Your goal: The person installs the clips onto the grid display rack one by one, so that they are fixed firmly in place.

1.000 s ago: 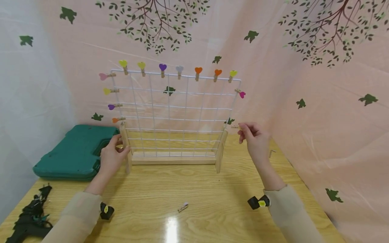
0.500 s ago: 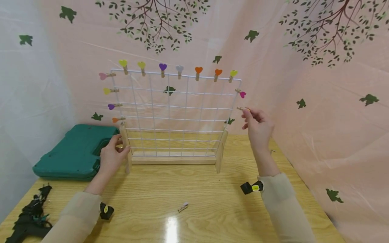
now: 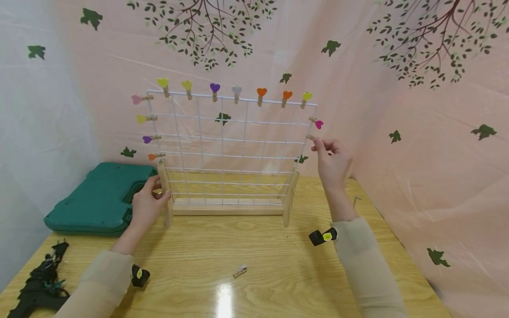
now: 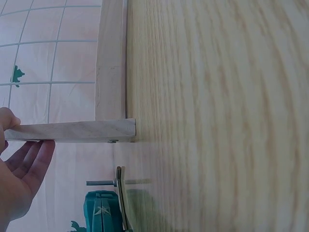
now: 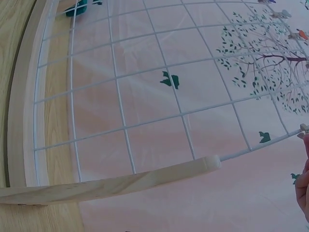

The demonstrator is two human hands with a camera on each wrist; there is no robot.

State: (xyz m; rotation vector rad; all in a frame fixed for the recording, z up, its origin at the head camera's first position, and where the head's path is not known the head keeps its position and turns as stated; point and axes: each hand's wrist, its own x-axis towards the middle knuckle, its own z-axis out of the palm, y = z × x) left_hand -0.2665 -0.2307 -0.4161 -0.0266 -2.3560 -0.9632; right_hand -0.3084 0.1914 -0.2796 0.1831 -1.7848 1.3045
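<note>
A white wire grid [image 3: 274, 102] stands in a wooden stand [image 3: 226, 213]. My left hand [image 3: 146, 201] grips the stand's left upright [image 4: 72, 131], thumb on one side and fingers on the other. At the grid's right edge my right hand [image 3: 336, 165] pinches a small wooden clothespin [image 3: 310, 138], whose tip meets the side wire; fingers hide its other end. Just above it a clothespin with a magenta heart [image 3: 319, 124] is clipped on. Several heart clothespins, such as one with a purple heart [image 3: 214, 87], line the top and left edges.
A loose clothespin [image 3: 240, 271] lies on the table in front of the stand. At the left are a green plastic case [image 3: 95, 198] and a black tool-like object [image 3: 41, 282]. A small bent metal key [image 3: 356, 199] lies at the right. A printed curtain hangs behind.
My right hand has risen from beside the stand's right upright, then moved left, bringing the clothespin to the grid's side wire below the magenta heart. The left hand keeps its place.
</note>
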